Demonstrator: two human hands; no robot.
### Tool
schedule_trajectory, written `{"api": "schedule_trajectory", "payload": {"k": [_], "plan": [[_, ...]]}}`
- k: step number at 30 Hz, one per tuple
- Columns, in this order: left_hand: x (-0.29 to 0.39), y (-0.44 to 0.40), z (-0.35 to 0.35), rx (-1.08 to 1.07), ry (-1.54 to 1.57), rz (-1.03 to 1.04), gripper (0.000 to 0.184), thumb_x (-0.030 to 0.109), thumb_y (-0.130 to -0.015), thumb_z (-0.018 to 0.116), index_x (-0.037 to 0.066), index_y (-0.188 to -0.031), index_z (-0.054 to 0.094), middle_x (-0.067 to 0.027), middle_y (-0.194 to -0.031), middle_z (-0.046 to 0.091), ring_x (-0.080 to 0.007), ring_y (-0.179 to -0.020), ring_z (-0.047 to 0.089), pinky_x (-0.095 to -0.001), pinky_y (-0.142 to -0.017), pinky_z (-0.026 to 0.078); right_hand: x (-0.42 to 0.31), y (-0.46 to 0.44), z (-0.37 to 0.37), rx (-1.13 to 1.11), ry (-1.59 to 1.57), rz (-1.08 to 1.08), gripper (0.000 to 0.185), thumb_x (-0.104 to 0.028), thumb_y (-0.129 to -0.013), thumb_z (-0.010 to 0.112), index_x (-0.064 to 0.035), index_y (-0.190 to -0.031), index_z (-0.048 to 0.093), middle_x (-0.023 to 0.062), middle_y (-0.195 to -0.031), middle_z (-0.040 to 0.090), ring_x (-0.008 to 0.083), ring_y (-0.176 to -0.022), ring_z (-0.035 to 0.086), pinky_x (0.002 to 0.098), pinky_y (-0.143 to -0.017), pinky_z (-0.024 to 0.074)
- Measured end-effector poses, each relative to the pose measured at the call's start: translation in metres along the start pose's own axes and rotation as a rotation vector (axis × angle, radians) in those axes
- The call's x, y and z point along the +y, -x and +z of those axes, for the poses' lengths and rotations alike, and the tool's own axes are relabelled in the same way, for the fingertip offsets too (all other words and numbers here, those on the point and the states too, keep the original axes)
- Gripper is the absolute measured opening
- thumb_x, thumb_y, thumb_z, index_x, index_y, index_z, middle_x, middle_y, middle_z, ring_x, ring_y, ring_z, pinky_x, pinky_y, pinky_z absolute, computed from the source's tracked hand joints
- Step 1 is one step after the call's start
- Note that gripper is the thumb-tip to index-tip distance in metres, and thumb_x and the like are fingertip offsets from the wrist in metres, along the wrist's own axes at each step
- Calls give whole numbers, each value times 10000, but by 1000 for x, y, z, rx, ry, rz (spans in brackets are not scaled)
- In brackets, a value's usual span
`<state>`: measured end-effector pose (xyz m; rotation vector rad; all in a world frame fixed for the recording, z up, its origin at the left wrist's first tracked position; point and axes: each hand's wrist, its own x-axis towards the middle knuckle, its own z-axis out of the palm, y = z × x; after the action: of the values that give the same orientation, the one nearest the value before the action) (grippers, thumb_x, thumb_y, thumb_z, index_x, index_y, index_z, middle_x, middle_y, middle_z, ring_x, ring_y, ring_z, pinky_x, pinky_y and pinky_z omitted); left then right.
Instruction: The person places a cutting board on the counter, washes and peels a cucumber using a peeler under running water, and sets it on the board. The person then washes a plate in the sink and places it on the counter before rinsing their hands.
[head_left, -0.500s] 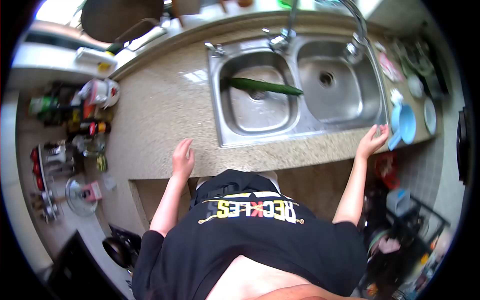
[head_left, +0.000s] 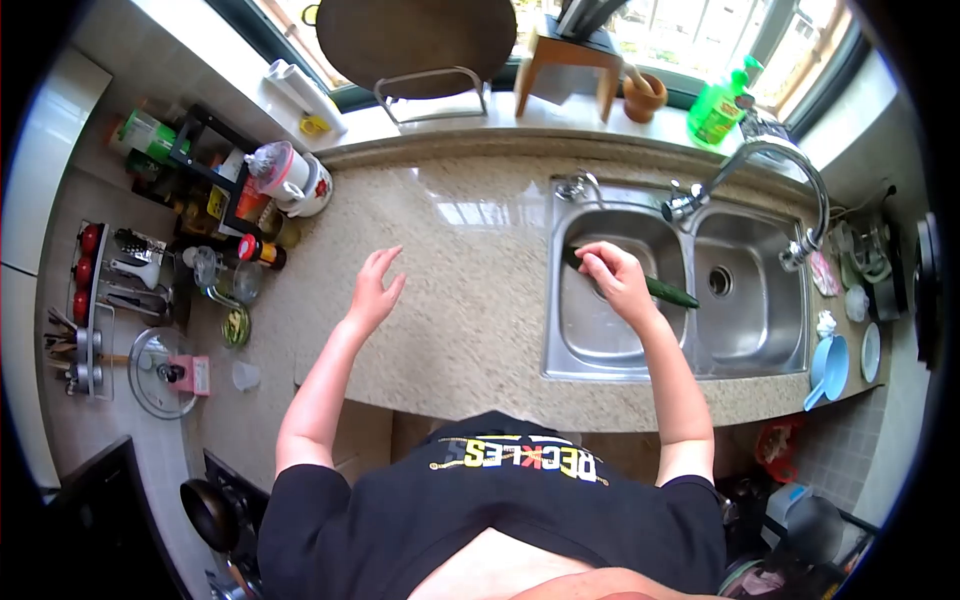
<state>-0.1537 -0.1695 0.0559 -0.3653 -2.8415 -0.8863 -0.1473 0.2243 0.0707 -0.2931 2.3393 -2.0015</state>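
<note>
A long dark green cucumber (head_left: 672,293) lies across the left basin of the steel sink (head_left: 620,362), one end reaching the divider. My right hand (head_left: 615,282) is over that basin, covering the cucumber's middle. Its fingers are loosely bent, with nothing seen between them; whether they touch the cucumber I cannot tell. Left of the sink, my left hand (head_left: 374,292) hovers above the stone countertop (head_left: 460,300), fingers spread and holding nothing.
A curved faucet (head_left: 820,190) arches over the right basin. Green soap bottle (head_left: 715,112), mortar (head_left: 645,98) and round board (head_left: 415,45) stand on the sill. At left are a white-and-red pot (head_left: 300,185), jars and utensils. A blue ladle (head_left: 828,366) lies at right.
My right hand has come from the counter's front right edge to above the left basin. My left hand reaches farther over the counter. The view has tilted up and left, showing the window sill.
</note>
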Motion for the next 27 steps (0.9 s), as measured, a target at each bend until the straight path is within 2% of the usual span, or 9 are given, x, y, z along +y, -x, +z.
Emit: {"api": "schedule_trajectory", "payload": {"k": [6,11,16,20,21,22,24,25,27], "plan": [[-84,-128,-78,34,126,65,470,225,-824,591,47,-1236,453,-163,-1115,540,-272,-1065,511,-361,-880,419,3,-158,73,54,-348,194,315,-282,-917,474,-61,-1137,516,39,-980,579,120,-938,529,277,-816,417],[-108,-235,-133,-100,478,-284,661,399,-845,558,30,-1334,309,-190,-1176,514,-244,-1111,474,-324,-913,383,14,-284,96,242,-516,307,648,-449,-902,434,5,-1330,261,163,-1375,282,256,-1313,195,377,-1083,112],[-124,-323,-130,-12,708,-367,918,535,-779,583,7,-1380,134,-231,-1315,366,-314,-1203,380,-376,-993,308,7,-352,105,426,-511,376,908,-564,-791,549,-6,-1382,145,231,-1396,195,285,-1328,138,410,-1077,66],[-152,-380,-112,154,785,-237,1076,579,-677,674,-25,-1366,109,-241,-1344,317,-324,-1221,358,-385,-1020,272,36,-397,104,527,-610,430,935,-542,-736,637,19,-1357,219,158,-1336,305,235,-1241,268,345,-1036,164],[-149,-387,-110,264,782,-286,1017,549,-657,710,-3,-1343,201,-195,-1330,363,-295,-1223,361,-363,-1016,274,41,-407,104,585,-588,429,814,-486,-755,651,-7,-1318,312,132,-1271,398,224,-1180,366,335,-983,283],[-149,-391,-111,260,777,-287,1017,549,-657,710,-3,-1343,201,-195,-1330,363,-295,-1223,361,-363,-1016,274,47,-415,102,586,-594,433,814,-486,-755,651,-7,-1318,312,132,-1271,398,224,-1180,366,335,-983,283],[-149,-398,-110,131,1041,-40,823,559,-740,619,37,-1303,322,-124,-1273,435,-274,-1204,382,-436,-987,302,54,-423,97,375,-797,158,700,-430,-766,664,-39,-1271,376,105,-1236,466,249,-1124,433,372,-1018,275],[-161,-414,-102,88,1161,-106,771,505,-741,645,93,-1307,324,-94,-1273,437,-266,-1182,408,-465,-933,374,55,-425,97,302,-894,6,635,-372,-767,675,-55,-1250,414,67,-1207,518,246,-1103,475,363,-979,346],[-167,-426,-94,82,1229,-67,762,467,-743,660,90,-1309,316,-91,-1270,436,-268,-1175,415,-460,-912,400,53,-425,90,280,-961,51,655,-372,-752,685,-52,-1254,411,72,-1241,495,245,-1136,454,371,-987,339]]}}
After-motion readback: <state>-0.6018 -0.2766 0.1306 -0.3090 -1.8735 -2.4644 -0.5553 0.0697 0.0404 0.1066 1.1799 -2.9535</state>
